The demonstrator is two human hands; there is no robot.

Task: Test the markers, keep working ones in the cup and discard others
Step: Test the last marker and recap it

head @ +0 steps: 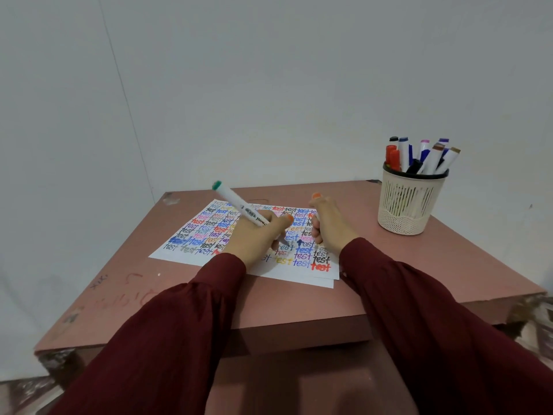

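Far left, on the bare top of the worn pink-brown wooden table [299, 304]: faint red and dark scribbles [131, 283] near the front-left edge. Further in, a white sheet of paper [191, 232] lying flat, crowded with rows of the word "test" in blue, red, black, grey, yellow and pink. Under it, a second white sheet [324, 283], only its front-right edge and corner peeking out.

Slanting up and leftward over the paper, a white-barrelled marker [239, 205] with black print along the barrel and a green cap [217, 185] on the raised back end. Lower end gripped in the left hand [254, 238], fingers and thumb curled round the barrel, thumbnail painted orange. Dark tip down among the written words, actual contact too small to judge. Dark-red sleeve [167, 339] running back from that wrist to the bottom edge.

Just right of it, near but apart, the right hand [329, 226] over the paper, fingers curled into a fist round a small white piece [317, 218] that is too hidden to identify. Thumb raised, orange nail there too. Second dark-red sleeve [449, 324] behind.

Far right, well apart from both hands, near the table's back-right corner: a cream slatted plastic cup [407, 205] with a black rim, upright, holding a bunch of capped markers [432, 158] — red, black, blue, pink, purple and brown ends up.
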